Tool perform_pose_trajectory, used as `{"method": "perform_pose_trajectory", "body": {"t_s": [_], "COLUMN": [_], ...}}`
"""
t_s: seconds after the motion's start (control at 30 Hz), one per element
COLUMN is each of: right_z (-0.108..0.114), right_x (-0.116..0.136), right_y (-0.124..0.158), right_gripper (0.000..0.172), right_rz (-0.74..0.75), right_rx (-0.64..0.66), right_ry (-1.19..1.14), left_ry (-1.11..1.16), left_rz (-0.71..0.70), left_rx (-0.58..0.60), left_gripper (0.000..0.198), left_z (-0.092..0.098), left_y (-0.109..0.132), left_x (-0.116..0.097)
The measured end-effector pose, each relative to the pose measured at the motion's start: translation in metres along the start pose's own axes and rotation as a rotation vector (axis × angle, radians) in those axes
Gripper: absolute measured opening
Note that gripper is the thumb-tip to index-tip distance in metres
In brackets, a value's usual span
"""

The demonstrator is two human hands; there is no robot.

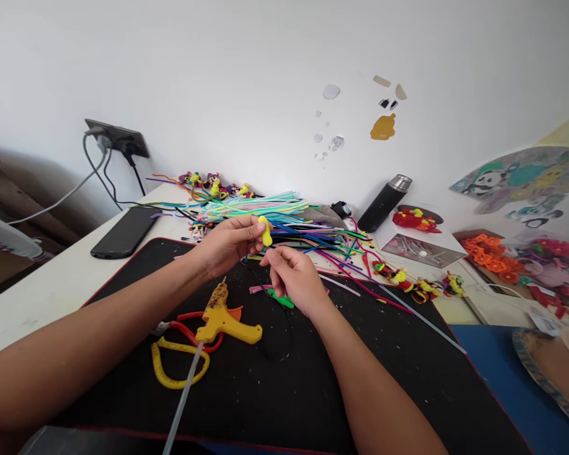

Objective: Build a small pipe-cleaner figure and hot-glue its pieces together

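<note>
Left hand [230, 243] pinches a fuzzy, lobed yellow piece [265, 232] before pipe cleaners [256, 206] heaped at the far edge of the black mat [294, 404]. Right hand [294, 278] is curled, any grip indiscernible; the translucent stick [184, 395] of the plastic glue gun [226, 323] is cut off below.

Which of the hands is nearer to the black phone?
The left. The left hand, pinching a small yellow piece, is right of the black phone; the right hand is farther right.

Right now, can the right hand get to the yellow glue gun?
Probably yes: the yellow glue gun lies on the black mat near the right hand, and nothing covers its handle.
</note>
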State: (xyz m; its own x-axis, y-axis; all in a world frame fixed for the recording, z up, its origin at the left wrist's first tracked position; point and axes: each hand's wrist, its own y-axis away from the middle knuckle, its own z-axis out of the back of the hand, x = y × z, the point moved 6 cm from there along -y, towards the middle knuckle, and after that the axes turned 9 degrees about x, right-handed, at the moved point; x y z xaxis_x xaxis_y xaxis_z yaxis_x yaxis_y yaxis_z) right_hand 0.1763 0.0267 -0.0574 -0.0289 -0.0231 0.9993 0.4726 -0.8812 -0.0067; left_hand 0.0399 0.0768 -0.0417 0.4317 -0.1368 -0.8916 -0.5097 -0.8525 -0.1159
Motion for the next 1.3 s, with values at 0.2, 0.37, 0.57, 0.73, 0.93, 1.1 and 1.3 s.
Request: {"method": "perform_pose_trajectory", "body": {"t_s": [0.2,0.37,0.57,0.73,0.93,1.1,1.3], "right_z": [-0.032,-0.052,-0.059,-0.068,-0.073,-0.072,-0.055], "right_x": [0.004,0.004,0.001,0.001,-0.001,-0.001,0.000], "right_y": [0.010,0.017,0.021,0.023,0.024,0.021,0.015], "right_gripper": [0.028,0.044,0.050,0.051,0.045,0.037,0.029], "right_rz": [0.028,0.067,0.085,0.088,0.028,0.004,-0.078], "right_rx": [0.202,0.358,0.416,0.452,0.461,0.430,0.342], "right_ry": [0.732,1.030,1.113,1.164,1.208,1.161,0.877], "left_ry": [0.025,0.040,0.063,0.088,0.087,0.133,0.154], "left_rz": [-0.069,-0.054,-0.049,-0.030,-0.025,-0.036,-0.047], "left_rx": [-0.063,-0.066,-0.058,-0.081,-0.108,-0.102,-0.099], "left_gripper": [0.031,0.033,0.031,0.029,0.030,0.032,0.028], "left_z": [0.012,0.013,0.011,0.015,0.015,0.008,0.001], "left_y": [-0.004,-0.004,-0.002,-0.002,-0.002,0.000,0.004], "left_x": [-0.009,-0.009,-0.008,-0.006,-0.010,-0.020,-0.031]}}
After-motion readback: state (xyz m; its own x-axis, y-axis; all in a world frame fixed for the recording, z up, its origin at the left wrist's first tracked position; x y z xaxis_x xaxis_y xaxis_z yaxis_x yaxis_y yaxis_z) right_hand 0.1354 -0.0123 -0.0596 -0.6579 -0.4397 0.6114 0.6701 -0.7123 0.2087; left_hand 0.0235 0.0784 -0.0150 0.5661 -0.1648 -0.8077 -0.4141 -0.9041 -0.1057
